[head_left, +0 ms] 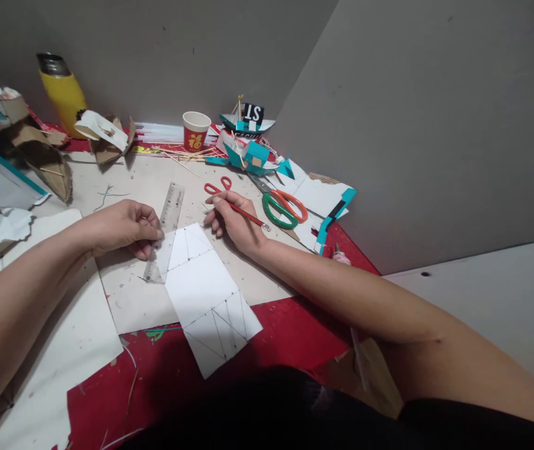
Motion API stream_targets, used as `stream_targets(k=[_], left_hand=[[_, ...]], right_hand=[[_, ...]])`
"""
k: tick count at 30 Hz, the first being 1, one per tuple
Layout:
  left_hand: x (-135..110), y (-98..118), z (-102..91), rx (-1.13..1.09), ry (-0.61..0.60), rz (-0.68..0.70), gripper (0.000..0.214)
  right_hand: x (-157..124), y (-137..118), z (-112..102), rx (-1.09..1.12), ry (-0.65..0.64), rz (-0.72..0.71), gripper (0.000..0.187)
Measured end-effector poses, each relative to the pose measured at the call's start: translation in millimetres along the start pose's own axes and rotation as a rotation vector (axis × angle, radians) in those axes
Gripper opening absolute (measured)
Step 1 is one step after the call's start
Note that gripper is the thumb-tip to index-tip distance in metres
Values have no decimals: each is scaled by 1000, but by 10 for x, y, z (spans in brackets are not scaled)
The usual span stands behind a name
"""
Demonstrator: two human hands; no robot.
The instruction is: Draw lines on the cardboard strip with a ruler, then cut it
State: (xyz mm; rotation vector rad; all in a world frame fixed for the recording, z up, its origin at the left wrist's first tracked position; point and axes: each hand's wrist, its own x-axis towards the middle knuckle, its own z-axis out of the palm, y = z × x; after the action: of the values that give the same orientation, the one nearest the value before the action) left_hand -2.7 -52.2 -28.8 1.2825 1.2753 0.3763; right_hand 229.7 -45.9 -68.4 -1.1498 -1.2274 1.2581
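Observation:
My left hand point(130, 230) is closed on the long edge of a clear plastic ruler point(172, 206), thumb and fingers pinching it. The lower part of the ruler lies by the left edge of a white paper strip point(201, 275). Pencilled straight lines, triangles and dots mark both ends of the strip. Beyond its far end, my right hand point(236, 225) is closed around a red pencil point(250, 216), whose eraser end points to the lower right. Small red-handled scissors point(225, 182) lie just past my right fingers. Larger scissors point(280, 209) with green and orange handles rest beside that hand.
At the back stand a yellow bottle point(64, 97), a red-and-white paper cup point(196, 130) and two model boats, one teal and white point(252, 156). Thin sticks point(185, 164) lie by the cup. Cardboard pieces point(44, 162) crowd the left; grey walls point(411, 125) enclose the back and right.

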Motion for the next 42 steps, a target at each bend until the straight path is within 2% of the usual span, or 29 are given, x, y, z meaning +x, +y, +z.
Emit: stream_targets(k=[17,24,30,37,42], left_hand=[[-77,62,-14,-63,15,32,26],[-116,88,-66,-167,123,106,22],[-114,81,-11,-123,173,126,10],[-46,49,59,-54,151,155,10],[-67,57,72,-35,167,224,14]], right_hand=[[0,-5,14,31,2,3,18],[8,26,23,58,-12,-5,24],[9,36,24,67,-21,-7,26],[4,18,17,77,-13,2,23],[32,18,11,102,-10,26,21]])
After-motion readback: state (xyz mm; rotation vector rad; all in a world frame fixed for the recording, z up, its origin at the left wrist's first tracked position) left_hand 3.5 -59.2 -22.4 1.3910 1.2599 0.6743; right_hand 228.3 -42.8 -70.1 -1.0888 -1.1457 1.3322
